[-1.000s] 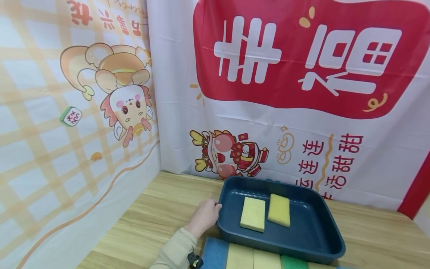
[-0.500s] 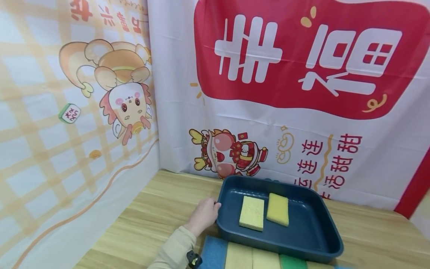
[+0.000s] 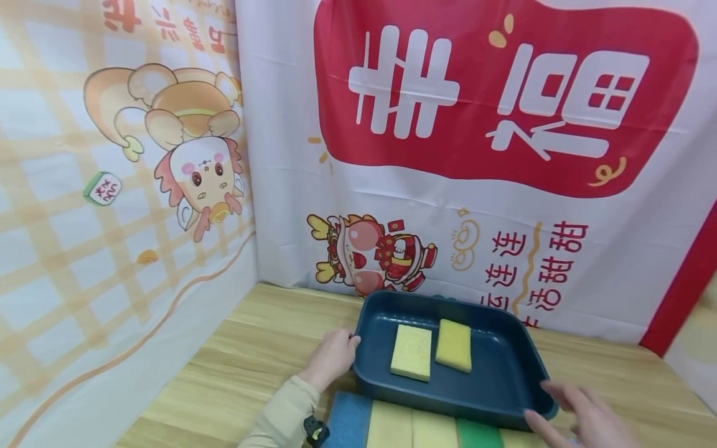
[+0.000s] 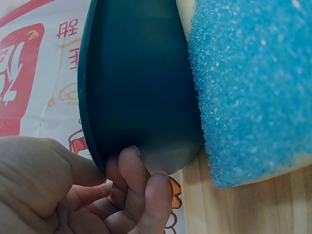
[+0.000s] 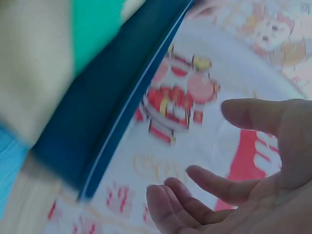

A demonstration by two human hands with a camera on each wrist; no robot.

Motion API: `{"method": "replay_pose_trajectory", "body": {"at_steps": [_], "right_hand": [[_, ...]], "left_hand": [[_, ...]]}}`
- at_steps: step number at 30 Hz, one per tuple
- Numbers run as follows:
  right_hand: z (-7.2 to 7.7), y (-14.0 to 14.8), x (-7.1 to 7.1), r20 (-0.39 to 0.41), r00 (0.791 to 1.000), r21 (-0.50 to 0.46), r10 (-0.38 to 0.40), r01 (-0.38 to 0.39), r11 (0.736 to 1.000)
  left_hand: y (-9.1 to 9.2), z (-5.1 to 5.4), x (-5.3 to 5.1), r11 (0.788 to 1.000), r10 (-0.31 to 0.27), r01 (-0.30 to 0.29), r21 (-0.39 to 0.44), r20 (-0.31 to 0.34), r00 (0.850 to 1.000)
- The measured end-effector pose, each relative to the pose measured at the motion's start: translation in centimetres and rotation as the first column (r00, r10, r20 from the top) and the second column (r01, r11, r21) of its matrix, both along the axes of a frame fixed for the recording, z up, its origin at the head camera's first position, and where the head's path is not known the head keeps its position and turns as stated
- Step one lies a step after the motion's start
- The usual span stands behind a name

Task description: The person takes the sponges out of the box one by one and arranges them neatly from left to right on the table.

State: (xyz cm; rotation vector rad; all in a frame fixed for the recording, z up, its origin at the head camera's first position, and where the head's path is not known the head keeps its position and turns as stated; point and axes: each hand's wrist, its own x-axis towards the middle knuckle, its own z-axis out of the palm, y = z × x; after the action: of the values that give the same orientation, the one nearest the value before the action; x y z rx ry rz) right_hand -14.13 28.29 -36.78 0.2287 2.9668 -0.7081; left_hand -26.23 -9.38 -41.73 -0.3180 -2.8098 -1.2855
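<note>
A dark blue rectangular pan (image 3: pixel 493 373) stands on the wooden table with two yellow sponges, a paler one (image 3: pixel 411 352) and a deeper yellow one (image 3: pixel 454 345), lying flat inside. At its left end, my left hand (image 3: pixel 332 356) pinches the rim between thumb and curled fingers; in the left wrist view the fingers (image 4: pixel 131 170) bend under the pan's wall. By the pan's near right corner is my right hand (image 3: pixel 588 417), fingers spread. The right wrist view shows that hand (image 5: pixel 234 195) holding nothing, thumb apart from the fingers, with a gap to the pan wall (image 5: pixel 117 117).
Along the pan's near side runs a row of sponges: a blue one (image 3: pixel 350 420), pale yellow ones (image 3: pixel 392 426) and a green one (image 3: pixel 478 434). Printed cloth hangings (image 3: pixel 291 155) stand behind and to the left. Wooden tabletop (image 3: pixel 224 373) shows left of the pan.
My right hand has come into view from the lower right, up to the pan's right corner. The left hand keeps its grip on the rim. The whole scene shifts slightly left in view.
</note>
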Motion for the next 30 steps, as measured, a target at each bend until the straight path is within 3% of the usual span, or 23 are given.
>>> {"method": "replay_pose_trajectory", "body": {"at_steps": [3, 6, 11, 15, 22, 30], "right_hand": [[2.2, -2.4, -2.0, -0.033, 0.997, -0.081, 0.077, -0.079, 0.994], [3.5, -3.7, -4.5, -0.050, 0.994, -0.150, 0.093, -0.099, 0.984], [4.4, -5.1, -8.3, 0.082, 0.995, -0.291, 0.058, -0.031, 0.956], [4.0, -6.7, -10.6, 0.205, 0.978, -0.379, 0.030, 0.051, 0.924], [2.6, -9.1, -13.7, 0.246, 0.969, -0.458, 0.011, 0.106, 0.883], [1.3, -9.2, -16.2, 0.276, 0.957, -0.379, -0.090, 0.195, 0.905]], "left_hand": [[-0.1, -0.1, -0.1, 1.000, -0.003, 0.003, -0.001, 0.003, 1.000], [-0.2, -0.2, -0.1, 1.000, -0.008, 0.008, 0.004, 0.013, 1.000], [0.0, -0.1, -0.2, 1.000, -0.019, 0.018, 0.014, 0.029, 0.999], [0.0, 0.0, -0.2, 1.000, -0.025, 0.024, 0.012, 0.026, 0.999], [-0.4, -0.2, -0.2, 1.000, -0.013, 0.013, -0.006, 0.000, 1.000], [0.0, 0.0, -0.4, 1.000, -0.008, 0.008, -0.028, -0.002, 1.000]]}}
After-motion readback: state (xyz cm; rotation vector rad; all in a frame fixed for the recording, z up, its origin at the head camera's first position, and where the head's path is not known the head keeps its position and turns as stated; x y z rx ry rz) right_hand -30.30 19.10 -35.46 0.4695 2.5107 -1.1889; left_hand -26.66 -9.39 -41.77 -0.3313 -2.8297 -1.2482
